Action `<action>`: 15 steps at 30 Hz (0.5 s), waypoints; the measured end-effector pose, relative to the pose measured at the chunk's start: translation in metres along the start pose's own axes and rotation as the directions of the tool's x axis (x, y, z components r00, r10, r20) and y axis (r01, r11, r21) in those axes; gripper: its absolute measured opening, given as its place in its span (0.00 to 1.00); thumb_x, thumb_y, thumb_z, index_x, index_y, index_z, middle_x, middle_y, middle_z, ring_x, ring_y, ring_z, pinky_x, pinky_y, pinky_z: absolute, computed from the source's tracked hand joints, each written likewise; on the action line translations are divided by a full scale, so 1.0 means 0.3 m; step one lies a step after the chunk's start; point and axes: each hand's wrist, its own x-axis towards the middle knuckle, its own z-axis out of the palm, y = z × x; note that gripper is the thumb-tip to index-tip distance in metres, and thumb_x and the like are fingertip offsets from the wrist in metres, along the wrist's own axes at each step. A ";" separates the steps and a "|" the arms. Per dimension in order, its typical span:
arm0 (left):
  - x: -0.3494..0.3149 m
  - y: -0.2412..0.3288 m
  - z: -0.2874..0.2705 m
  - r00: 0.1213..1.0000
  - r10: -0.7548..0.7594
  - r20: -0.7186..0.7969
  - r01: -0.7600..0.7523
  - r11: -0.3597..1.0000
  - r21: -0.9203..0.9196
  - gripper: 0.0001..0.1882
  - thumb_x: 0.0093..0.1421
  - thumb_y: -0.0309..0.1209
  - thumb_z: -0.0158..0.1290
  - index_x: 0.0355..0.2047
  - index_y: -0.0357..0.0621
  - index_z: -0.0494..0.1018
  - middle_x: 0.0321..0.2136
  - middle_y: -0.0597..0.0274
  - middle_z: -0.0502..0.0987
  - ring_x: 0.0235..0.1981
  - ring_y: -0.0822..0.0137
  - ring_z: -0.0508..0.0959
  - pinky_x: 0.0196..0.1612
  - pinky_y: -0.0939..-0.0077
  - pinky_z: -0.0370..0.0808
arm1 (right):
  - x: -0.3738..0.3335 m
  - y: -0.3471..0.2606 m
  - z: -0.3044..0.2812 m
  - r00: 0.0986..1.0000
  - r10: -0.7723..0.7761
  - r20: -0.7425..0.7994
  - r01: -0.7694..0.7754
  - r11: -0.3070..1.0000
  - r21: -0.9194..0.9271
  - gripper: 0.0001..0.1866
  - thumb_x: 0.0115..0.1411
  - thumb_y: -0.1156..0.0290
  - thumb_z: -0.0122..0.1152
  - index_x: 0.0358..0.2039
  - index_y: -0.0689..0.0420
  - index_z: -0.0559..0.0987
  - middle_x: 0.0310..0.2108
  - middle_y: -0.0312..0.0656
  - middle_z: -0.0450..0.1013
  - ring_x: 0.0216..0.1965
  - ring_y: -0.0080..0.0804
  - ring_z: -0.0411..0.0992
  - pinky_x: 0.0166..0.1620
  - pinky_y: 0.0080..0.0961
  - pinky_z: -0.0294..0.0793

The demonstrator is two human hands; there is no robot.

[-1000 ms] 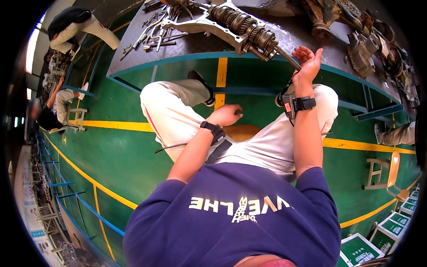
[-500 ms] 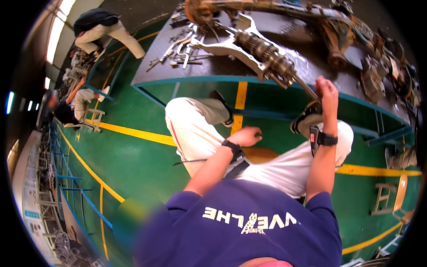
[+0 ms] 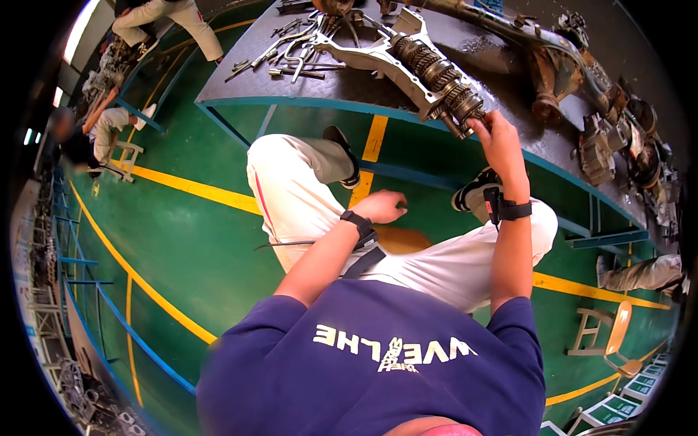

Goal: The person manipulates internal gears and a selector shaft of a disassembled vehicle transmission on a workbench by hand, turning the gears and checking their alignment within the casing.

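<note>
A transmission gear shaft (image 3: 435, 71) with several stacked steel gears lies in an open silver-grey housing (image 3: 363, 54) on the bench, its near end reaching past the bench edge. My right hand (image 3: 503, 145) is at that near end, thumb and fingers closed around the shaft tip, which they partly hide. My left hand (image 3: 382, 207) rests by my left thigh, fingers curled loosely, with nothing visible in them. Left of the housing lie several hand tools, among them a ratchet wrench (image 3: 287, 51) and metal bars.
The dark workbench (image 3: 243, 87) has a blue frame. A rusty axle housing (image 3: 502, 29) lies along its far side, and greasy metal parts (image 3: 600, 149) sit at right. A wooden-seated stool (image 3: 618, 327) stands at right. Two people work at far left; another person's leg (image 3: 643, 275) shows at right.
My right hand has moved up and left along the shaft to the gears; the length of rod seen below them earlier no longer shows. My left hand stays by the thigh. The view has shifted.
</note>
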 end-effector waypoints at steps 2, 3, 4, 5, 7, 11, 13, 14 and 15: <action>-0.017 0.010 0.005 1.000 -0.001 -0.011 0.002 0.999 0.034 0.20 0.67 0.41 0.55 0.53 0.43 0.78 0.45 0.48 0.83 0.49 0.46 0.81 0.52 0.56 0.78 | -0.011 0.013 0.014 0.992 -0.124 -0.006 0.124 0.992 0.004 0.21 0.67 0.57 0.66 0.40 0.66 0.75 0.34 0.60 0.79 0.39 0.63 0.77 0.42 0.48 0.75; -0.012 0.015 -0.001 1.000 -0.006 0.020 0.006 1.000 0.001 0.20 0.67 0.41 0.55 0.53 0.44 0.78 0.45 0.47 0.83 0.49 0.45 0.81 0.53 0.56 0.77 | -0.006 0.023 0.021 0.997 -0.074 -0.005 0.073 0.996 -0.041 0.21 0.67 0.56 0.65 0.41 0.65 0.76 0.35 0.59 0.80 0.40 0.63 0.77 0.42 0.49 0.75; -0.012 0.010 0.007 1.000 -0.006 0.019 0.006 1.000 -0.002 0.20 0.67 0.41 0.55 0.53 0.44 0.78 0.45 0.47 0.83 0.49 0.45 0.81 0.53 0.56 0.77 | -0.001 0.003 0.034 1.000 -0.025 -0.004 0.025 0.997 -0.076 0.21 0.68 0.55 0.65 0.42 0.64 0.76 0.36 0.59 0.80 0.40 0.63 0.78 0.42 0.49 0.75; -0.013 0.005 0.016 1.000 -0.026 0.008 0.026 1.000 -0.006 0.19 0.65 0.41 0.56 0.52 0.44 0.79 0.46 0.47 0.83 0.50 0.45 0.81 0.53 0.55 0.78 | -0.006 -0.011 0.036 1.000 -0.025 -0.003 0.025 0.997 -0.077 0.21 0.68 0.55 0.65 0.42 0.64 0.76 0.36 0.59 0.80 0.40 0.63 0.78 0.42 0.49 0.75; -0.013 0.001 0.027 0.999 -0.048 0.007 0.048 0.999 -0.012 0.19 0.64 0.41 0.58 0.50 0.45 0.80 0.46 0.48 0.83 0.50 0.45 0.81 0.54 0.53 0.78 | -0.029 -0.032 0.025 0.998 0.066 0.011 -0.064 0.989 -0.137 0.23 0.68 0.51 0.63 0.43 0.62 0.76 0.36 0.57 0.80 0.40 0.63 0.78 0.42 0.50 0.76; -0.004 0.002 0.019 1.000 -0.016 -0.001 0.016 1.000 -0.023 0.18 0.64 0.41 0.58 0.49 0.44 0.80 0.46 0.48 0.83 0.49 0.45 0.81 0.53 0.54 0.78 | -0.013 -0.035 0.018 0.996 0.086 -0.030 -0.089 0.983 -0.162 0.24 0.67 0.48 0.63 0.43 0.60 0.76 0.35 0.57 0.81 0.39 0.62 0.78 0.41 0.51 0.76; -0.015 0.020 0.001 0.999 -0.038 -0.018 0.038 0.999 -0.022 0.18 0.64 0.41 0.58 0.48 0.44 0.80 0.46 0.47 0.83 0.49 0.45 0.81 0.53 0.54 0.78 | -0.015 -0.024 0.027 0.996 0.080 -0.027 -0.083 0.980 -0.181 0.24 0.67 0.48 0.63 0.43 0.59 0.76 0.35 0.57 0.81 0.39 0.61 0.78 0.41 0.51 0.76; -0.011 0.015 0.002 0.999 -0.041 -0.022 0.040 0.999 -0.017 0.18 0.64 0.41 0.58 0.48 0.44 0.80 0.46 0.47 0.83 0.49 0.45 0.81 0.53 0.54 0.78 | -0.008 -0.023 0.031 0.997 0.069 -0.024 -0.072 0.977 -0.201 0.24 0.66 0.48 0.64 0.44 0.59 0.77 0.35 0.56 0.81 0.39 0.61 0.79 0.41 0.51 0.76; -0.001 0.008 0.006 0.999 -0.038 -0.012 0.038 0.999 -0.023 0.18 0.64 0.41 0.58 0.48 0.43 0.80 0.46 0.47 0.83 0.49 0.45 0.81 0.54 0.54 0.78 | -0.005 -0.021 0.027 0.998 0.064 -0.028 -0.068 0.978 -0.195 0.24 0.66 0.48 0.64 0.44 0.59 0.77 0.35 0.56 0.81 0.39 0.61 0.79 0.41 0.51 0.76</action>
